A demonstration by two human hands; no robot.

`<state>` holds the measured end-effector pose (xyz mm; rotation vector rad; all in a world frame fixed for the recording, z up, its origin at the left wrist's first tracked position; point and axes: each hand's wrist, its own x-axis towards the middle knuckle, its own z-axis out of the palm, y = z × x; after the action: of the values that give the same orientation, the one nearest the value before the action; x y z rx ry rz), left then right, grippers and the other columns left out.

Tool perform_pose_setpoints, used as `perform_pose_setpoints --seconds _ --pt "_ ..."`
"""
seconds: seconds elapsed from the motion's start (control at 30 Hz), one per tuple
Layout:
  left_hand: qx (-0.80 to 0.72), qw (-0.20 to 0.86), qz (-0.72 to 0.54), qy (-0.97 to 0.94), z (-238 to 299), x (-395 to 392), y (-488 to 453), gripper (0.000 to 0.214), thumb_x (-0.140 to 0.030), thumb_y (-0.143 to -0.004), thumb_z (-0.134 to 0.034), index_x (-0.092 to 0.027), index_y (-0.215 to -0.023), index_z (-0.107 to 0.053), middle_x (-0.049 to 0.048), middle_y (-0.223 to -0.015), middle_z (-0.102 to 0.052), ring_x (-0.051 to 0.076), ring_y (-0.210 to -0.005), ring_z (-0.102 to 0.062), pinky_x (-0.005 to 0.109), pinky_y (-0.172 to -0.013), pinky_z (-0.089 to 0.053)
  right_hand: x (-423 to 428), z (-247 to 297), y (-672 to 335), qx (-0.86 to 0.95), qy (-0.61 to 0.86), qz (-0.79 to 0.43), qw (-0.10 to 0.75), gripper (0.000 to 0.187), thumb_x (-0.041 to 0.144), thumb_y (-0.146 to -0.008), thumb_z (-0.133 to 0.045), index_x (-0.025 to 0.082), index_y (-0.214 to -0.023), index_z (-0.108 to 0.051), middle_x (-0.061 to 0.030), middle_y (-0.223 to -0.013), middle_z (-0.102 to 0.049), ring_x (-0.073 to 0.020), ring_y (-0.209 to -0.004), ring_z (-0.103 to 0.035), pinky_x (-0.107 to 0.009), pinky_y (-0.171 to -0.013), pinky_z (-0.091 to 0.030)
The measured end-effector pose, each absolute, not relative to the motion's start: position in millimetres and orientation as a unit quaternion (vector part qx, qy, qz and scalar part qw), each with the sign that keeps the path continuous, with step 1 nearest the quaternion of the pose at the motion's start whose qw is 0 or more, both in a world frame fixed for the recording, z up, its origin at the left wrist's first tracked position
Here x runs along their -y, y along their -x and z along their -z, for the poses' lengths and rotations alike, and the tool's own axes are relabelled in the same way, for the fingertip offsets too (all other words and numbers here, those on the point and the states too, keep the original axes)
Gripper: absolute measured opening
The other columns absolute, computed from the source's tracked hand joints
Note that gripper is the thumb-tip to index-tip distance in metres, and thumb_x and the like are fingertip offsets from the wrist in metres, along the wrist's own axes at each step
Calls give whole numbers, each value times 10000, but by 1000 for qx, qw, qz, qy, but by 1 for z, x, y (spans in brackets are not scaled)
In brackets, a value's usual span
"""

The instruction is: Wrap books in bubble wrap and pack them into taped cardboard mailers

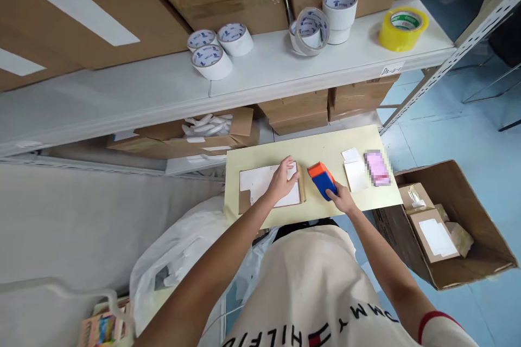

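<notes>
A flat cardboard box (248, 201) with a white label (264, 181) on top lies on the pale yellow board (325, 143). Brown tape (302, 183) runs along the box's right end. Over that end is my left hand (281, 179), its fingers curved and apart with nothing between them; I cannot tell if it touches the label. My right hand (342, 198) is closed around the lower end of a blue and orange block-shaped tool (323, 181), which is tilted just right of the box. The tool's exact kind is not clear.
White papers (355, 168) and a blurred pink item (377, 168) lie at the board's right. An open carton (488, 233) holding boxes stands on the floor. White tape rolls (211, 62) and a yellow tape roll (402, 30) sit on the shelf (268, 59). A plastic bag (179, 233) hangs left.
</notes>
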<state>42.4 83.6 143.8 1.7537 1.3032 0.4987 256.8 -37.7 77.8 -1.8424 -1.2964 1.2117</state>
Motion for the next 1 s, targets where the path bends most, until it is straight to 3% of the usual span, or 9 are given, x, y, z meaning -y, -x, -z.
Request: perform_pose_setpoints --seconds 0.07,0.17,0.23,0.37,0.47,0.57,0.7,1.0 --pt "-520 537 -158 -646 -149 -91 -57 642 -407 -825 -612 -163 -1389 -426 160 -1277 -615 257 -1059 -647 449 -964 -480 51 -88 -266 454 621 -527 362 297 487 -807 -526 200 -854 -585 -5 -674 -586 -179 -626 -544 -288 -585 -431" --pt "-478 642 -82 -594 -158 -98 -76 568 -474 -761 -684 -126 -1204 -610 145 -1073 -711 260 -980 -669 407 -906 -503 63 -98 -271 408 578 -579 404 311 501 -747 -576 193 -793 -572 18 -619 -543 -143 -577 -486 -260 -544 -400" --pt "-449 667 -42 -592 -163 -101 -88 466 -503 -715 -718 -129 -993 -700 119 -951 -736 246 -905 -674 377 -855 -512 68 -100 -271 381 572 -601 407 332 519 -716 -599 193 -771 -566 31 -584 -518 -129 -544 -457 -251 -518 -374" --pt "-431 651 31 -624 -167 -105 -104 363 -515 -734 -670 -153 -730 -691 44 -705 -705 168 -669 -625 300 -682 -496 76 -96 -267 321 538 -653 425 410 595 -684 -625 197 -758 -557 32 -571 -528 -127 -522 -477 -249 -511 -373" --pt "-451 571 85 -681 -164 -110 -112 309 -451 -769 -618 -163 -670 -671 28 -618 -676 150 -587 -592 268 -602 -457 80 -90 -258 255 542 -657 458 512 702 -650 -637 202 -669 -531 32 -533 -505 -116 -498 -453 -242 -484 -342" --pt "-440 414 152 -782 -154 -120 -121 259 -381 -764 -618 -182 -608 -673 38 -589 -671 169 -619 -613 265 -617 -437 78 -83 -242 141 568 -659 473 608 800 -626 -610 203 -587 -505 31 -480 -480 -102 -457 -410 -243 -447 -316" --pt "-376 281 307 -828 -134 -140 -130 263 -337 -751 -632 -199 -529 -658 44 -526 -631 200 -662 -642 283 -667 -424 89 -67 -222 -9 542 -698 468 634 799 -617 -647 170 -572 -584 1 -492 -566 -107 -464 -458 -246 -463 -377" --pt "-303 86 478 -820 -99 -148 -110 268 -324 -835 -519 -141 -786 -709 132 -791 -669 319 -948 -640 423 -847 -438 160 -44 -156 -180 472 -753 421 616 753 -595 -704 138 -597 -667 -16 -517 -626 -107 -461 -492 -237 -462 -364"
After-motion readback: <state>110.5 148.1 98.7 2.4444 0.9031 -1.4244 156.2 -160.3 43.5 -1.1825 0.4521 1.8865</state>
